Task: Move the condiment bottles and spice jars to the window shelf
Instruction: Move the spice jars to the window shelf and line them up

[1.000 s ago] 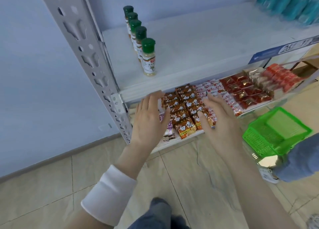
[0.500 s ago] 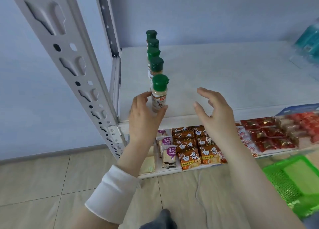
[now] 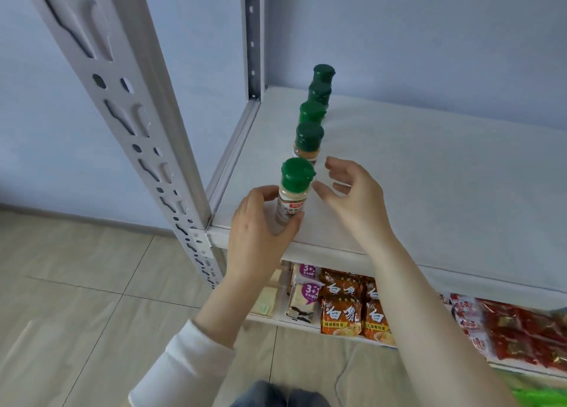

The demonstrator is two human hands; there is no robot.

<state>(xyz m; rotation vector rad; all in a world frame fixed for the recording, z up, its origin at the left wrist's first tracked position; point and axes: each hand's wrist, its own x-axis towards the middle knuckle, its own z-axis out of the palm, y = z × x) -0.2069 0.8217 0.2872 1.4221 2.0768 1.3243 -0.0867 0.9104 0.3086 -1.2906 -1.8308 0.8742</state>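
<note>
Several green-capped spice jars stand in a row running front to back at the left end of a white shelf point(image 3: 429, 167). My left hand point(image 3: 260, 231) is wrapped around the front spice jar point(image 3: 291, 198), thumb and fingers on its body near the shelf's front edge. My right hand point(image 3: 352, 195) hovers just right of that jar with fingers spread, close to the second jar point(image 3: 308, 142) but apart from it, and holds nothing. Farther jars point(image 3: 319, 93) stand behind, partly hidden by one another.
A perforated grey upright post point(image 3: 147, 130) rises at the left, close to my left hand. The lower shelf holds orange snack packets point(image 3: 340, 314) and red packets point(image 3: 521, 333). A bit of green basket point(image 3: 540, 397) shows at bottom right on the tiled floor.
Both hands rose from the snack packets on the lower shelf to the jar row. My left hand closed around the front jar; my right hand moved in beside it.
</note>
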